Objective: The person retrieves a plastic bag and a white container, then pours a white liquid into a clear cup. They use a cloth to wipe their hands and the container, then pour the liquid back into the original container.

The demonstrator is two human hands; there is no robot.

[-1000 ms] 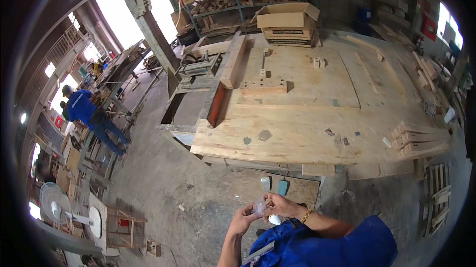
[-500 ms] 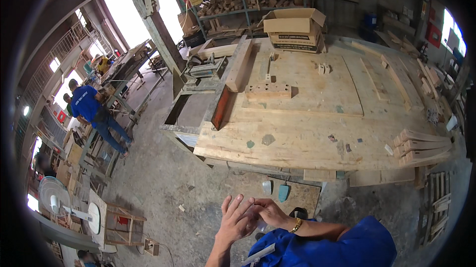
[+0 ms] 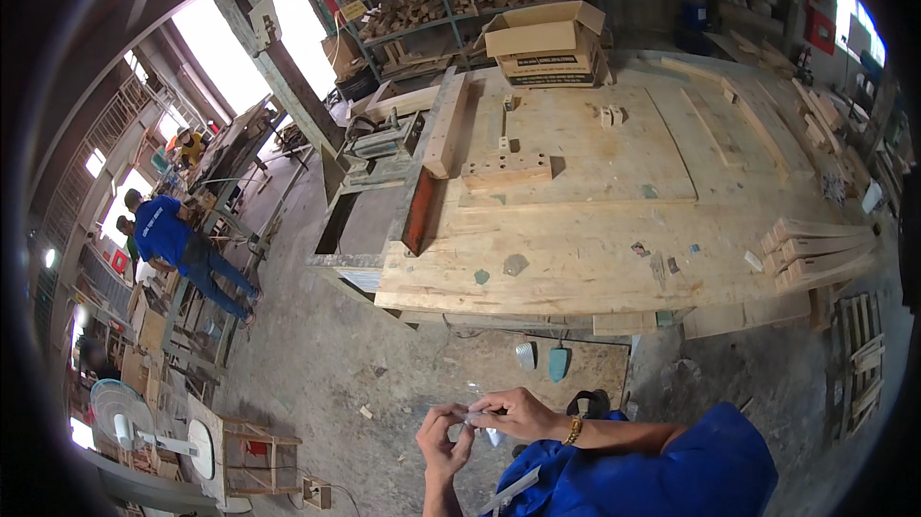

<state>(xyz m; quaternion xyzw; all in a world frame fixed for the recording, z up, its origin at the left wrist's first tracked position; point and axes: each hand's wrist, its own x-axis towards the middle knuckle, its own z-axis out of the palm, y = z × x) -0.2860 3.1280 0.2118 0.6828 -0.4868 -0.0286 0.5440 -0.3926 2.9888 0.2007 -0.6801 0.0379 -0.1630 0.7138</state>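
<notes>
My left hand (image 3: 442, 442) and my right hand (image 3: 519, 414) meet in front of my body, short of the workbench. The left thumb and fingers curl into a ring, and their tips press together beside the right fingertips. My right hand pinches at the same spot, a gold-coloured band round its wrist. Whatever lies between the fingertips is too small to make out. Just below the right fingers a small whitish piece (image 3: 495, 436) shows, its kind unclear. Across the workbench (image 3: 576, 258), a wooden block with round holes (image 3: 507, 170) lies beyond both hands.
On the bench stand an open cardboard box (image 3: 545, 68), a long wooden beam (image 3: 447, 129) and stacked curved wooden pieces (image 3: 815, 253). Two foot pedals (image 3: 558, 364) lie on a floor board. A fan (image 3: 123, 416) and wooden stool (image 3: 254, 459) stand left; a co-worker (image 3: 182, 244) stands farther off.
My left fingers, stretched out before, have curled into a pinch against the right fingertips. Both hands sit slightly lower, and the whole view has shifted a little.
</notes>
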